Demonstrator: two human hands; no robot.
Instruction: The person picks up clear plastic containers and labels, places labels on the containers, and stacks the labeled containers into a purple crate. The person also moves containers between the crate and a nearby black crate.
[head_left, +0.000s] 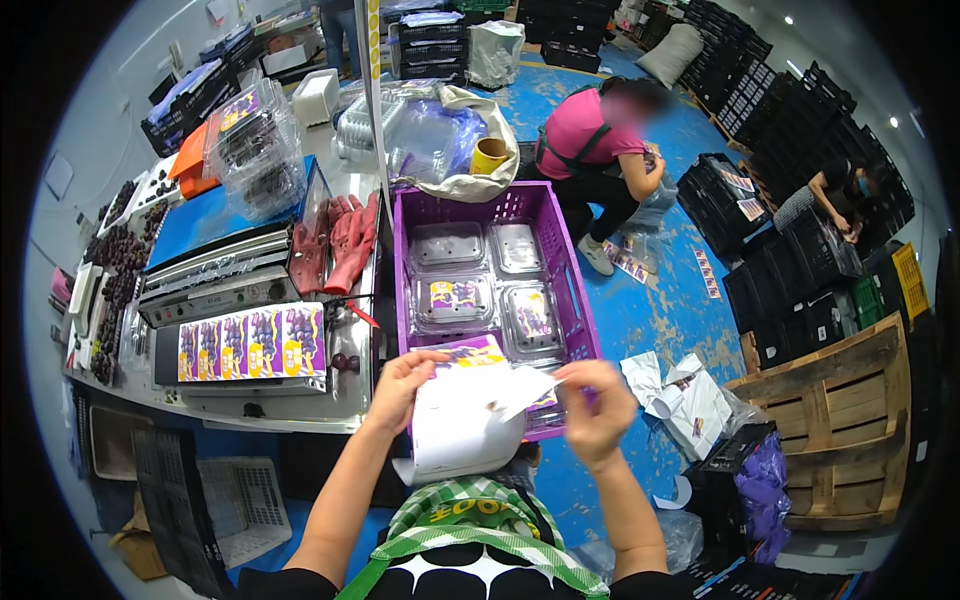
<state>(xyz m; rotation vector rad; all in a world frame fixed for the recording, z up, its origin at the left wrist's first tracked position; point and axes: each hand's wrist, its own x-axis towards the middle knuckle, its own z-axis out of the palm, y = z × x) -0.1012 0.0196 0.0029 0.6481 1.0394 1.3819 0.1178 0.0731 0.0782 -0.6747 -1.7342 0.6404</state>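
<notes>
My left hand (396, 391) grips the upper left edge of a curling sheet of grape-printed labels, its white backing (461, 439) hanging towards my apron. My right hand (598, 411), blurred, pinches a lifted white corner at the sheet's right side; whether that is label or backing, I cannot tell. Both hands are over the near end of a purple plastic crate (576, 281). Inside lie several clear plastic clamshell boxes. Grape labels show on one at middle left (453, 297) and one at middle right (529, 319); the two far boxes (448, 246) show none.
On the metal table to my left, a label strip (251, 343) lies before a sealing machine (217, 296), beside red gloves (351, 240). A person (581, 135) squats beyond the crate; another (832, 191) bends over black crates. Waste paper (686, 409) and a wooden pallet (840, 427) are to my right.
</notes>
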